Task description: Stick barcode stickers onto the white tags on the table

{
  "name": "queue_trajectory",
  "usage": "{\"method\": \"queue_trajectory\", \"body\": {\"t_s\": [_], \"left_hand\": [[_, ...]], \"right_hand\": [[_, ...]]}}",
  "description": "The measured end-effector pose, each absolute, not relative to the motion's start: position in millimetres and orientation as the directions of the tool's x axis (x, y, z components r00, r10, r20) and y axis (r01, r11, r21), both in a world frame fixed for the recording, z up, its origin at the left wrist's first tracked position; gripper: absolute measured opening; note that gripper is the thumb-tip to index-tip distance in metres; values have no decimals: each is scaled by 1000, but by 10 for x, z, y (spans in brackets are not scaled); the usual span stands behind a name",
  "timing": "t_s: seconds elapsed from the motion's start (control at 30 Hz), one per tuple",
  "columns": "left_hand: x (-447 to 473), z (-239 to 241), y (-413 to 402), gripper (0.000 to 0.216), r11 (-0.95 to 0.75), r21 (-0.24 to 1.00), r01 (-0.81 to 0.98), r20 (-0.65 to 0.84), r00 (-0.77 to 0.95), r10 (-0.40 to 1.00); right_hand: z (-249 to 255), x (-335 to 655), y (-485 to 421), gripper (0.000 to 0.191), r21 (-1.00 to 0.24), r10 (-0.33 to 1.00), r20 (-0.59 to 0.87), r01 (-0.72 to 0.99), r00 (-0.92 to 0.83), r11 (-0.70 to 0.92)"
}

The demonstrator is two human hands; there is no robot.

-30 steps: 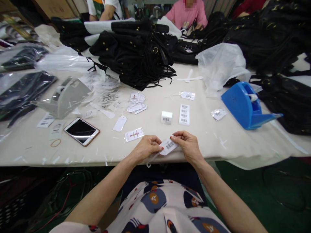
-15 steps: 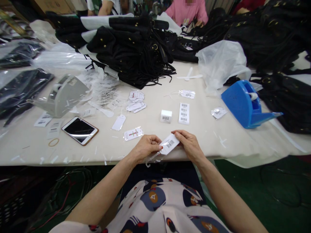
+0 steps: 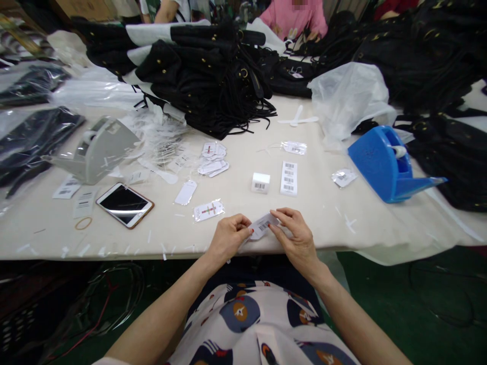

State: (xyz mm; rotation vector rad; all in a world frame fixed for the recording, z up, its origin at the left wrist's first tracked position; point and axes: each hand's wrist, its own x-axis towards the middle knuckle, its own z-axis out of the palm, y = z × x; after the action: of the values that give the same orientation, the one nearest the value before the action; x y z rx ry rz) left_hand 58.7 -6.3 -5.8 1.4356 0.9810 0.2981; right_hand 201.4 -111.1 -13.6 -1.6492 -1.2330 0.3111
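A white hang tag (image 3: 261, 228) with a barcode is held between my two hands at the table's front edge. My left hand (image 3: 230, 234) pinches the tag's left end, thumb on top. On its right end, my right hand (image 3: 294, 234) has thumb and fingers closed, with the thumb near the barcode. Just beyond my left hand lies a tag in a clear sleeve (image 3: 208, 210). Further off stand a small roll of barcode stickers (image 3: 261, 182) and a strip of barcode stickers (image 3: 289, 178). A pile of white tags (image 3: 213, 158) and a single blank tag (image 3: 186, 192) lie to the left.
A blue tape dispenser (image 3: 388, 165) stands at right, a grey tape dispenser (image 3: 102, 152) at left near a phone (image 3: 125, 204). Black bags (image 3: 205, 71) are heaped at the back, beside a crumpled plastic bag (image 3: 348, 99). A person in pink (image 3: 294, 20) sits across the table.
My right thumb has come over the face of the tag near the barcode. The tag is tilted more, and the clear plastic below my left hand shows less.
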Motion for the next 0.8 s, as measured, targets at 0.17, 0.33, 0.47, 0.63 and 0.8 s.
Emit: {"method": "queue_trajectory", "body": {"t_s": [0.17,0.33,0.47,0.63,0.8], "left_hand": [[530,-42,-162,7,-109,906,409,-165,579,798],[513,12,-228,8,-229,874,430,-67,572,817],[504,6,-245,9,-282,857,432,-25,580,815],[496,19,-269,9,-359,824,439,34,593,805],[484,12,-283,11,-378,814,442,55,589,807]], "right_hand": [[-130,1939,-1145,10,-872,765,321,489,558,10],[-116,1918,-1153,4,-894,749,304,448,589,11],[-90,1906,-1162,4,-854,715,385,519,584,36],[-84,1897,-1176,14,-743,671,537,663,512,88],[-114,1920,-1197,30,-566,653,672,810,348,151]]}}
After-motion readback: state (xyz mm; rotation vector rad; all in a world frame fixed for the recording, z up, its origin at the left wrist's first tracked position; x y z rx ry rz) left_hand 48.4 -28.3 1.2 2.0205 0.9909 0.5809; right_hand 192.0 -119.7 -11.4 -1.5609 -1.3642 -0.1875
